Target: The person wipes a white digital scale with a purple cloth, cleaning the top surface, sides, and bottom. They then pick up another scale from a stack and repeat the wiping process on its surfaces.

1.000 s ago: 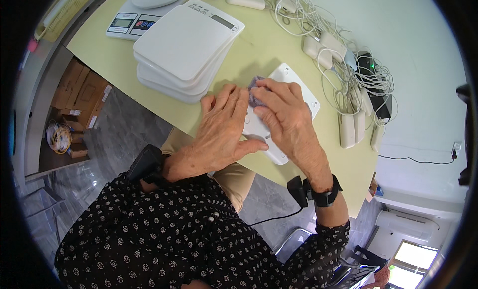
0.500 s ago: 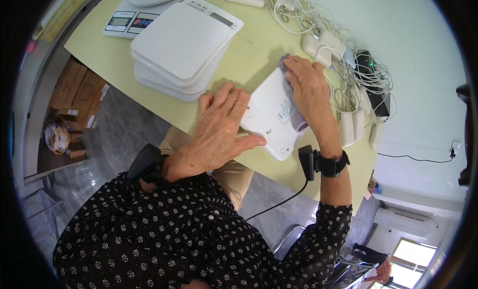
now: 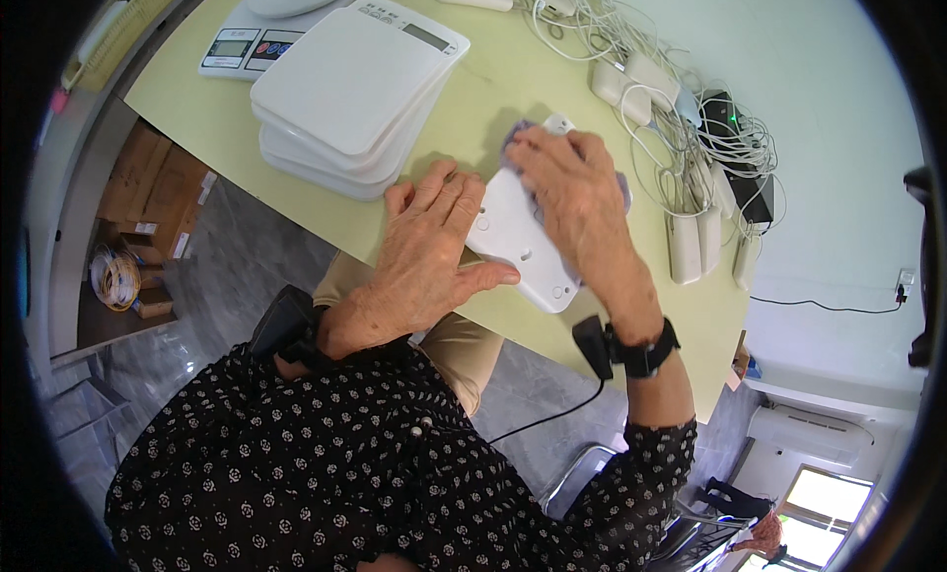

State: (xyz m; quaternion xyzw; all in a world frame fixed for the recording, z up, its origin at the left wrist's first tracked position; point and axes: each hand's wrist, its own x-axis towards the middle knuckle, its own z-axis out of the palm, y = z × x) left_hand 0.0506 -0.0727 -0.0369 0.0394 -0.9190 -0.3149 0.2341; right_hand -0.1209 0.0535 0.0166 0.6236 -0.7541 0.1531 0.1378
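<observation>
An upturned white kitchen scale [image 3: 508, 212] lies on the table, its underside with small feet and holes facing up. My left hand [image 3: 429, 222] rests at its near left corner, fingers outstretched beside the edge and thumb laid across the corner. My right hand [image 3: 572, 192] is closed over a grey cloth [image 3: 516, 136] and presses it on the scale's underside. Part of the cloth shows beyond the fingers and along the hand's right side. The label on the underside is hidden by the right hand. Each wrist wears a black strap with a small black device.
Left of my hands stands a stack of white scales [image 3: 360, 74], with another scale [image 3: 232, 49] behind it. White adapters and tangled cables [image 3: 656, 104] lie on the table's [image 3: 493, 54] right side. A black cable [image 3: 547, 414] hangs from my right wrist. Cardboard boxes [image 3: 163, 192] sit below left.
My right hand and the cloth have moved left across the scale, from its right edge to over its middle, covering the label. My left hand stays at the corner.
</observation>
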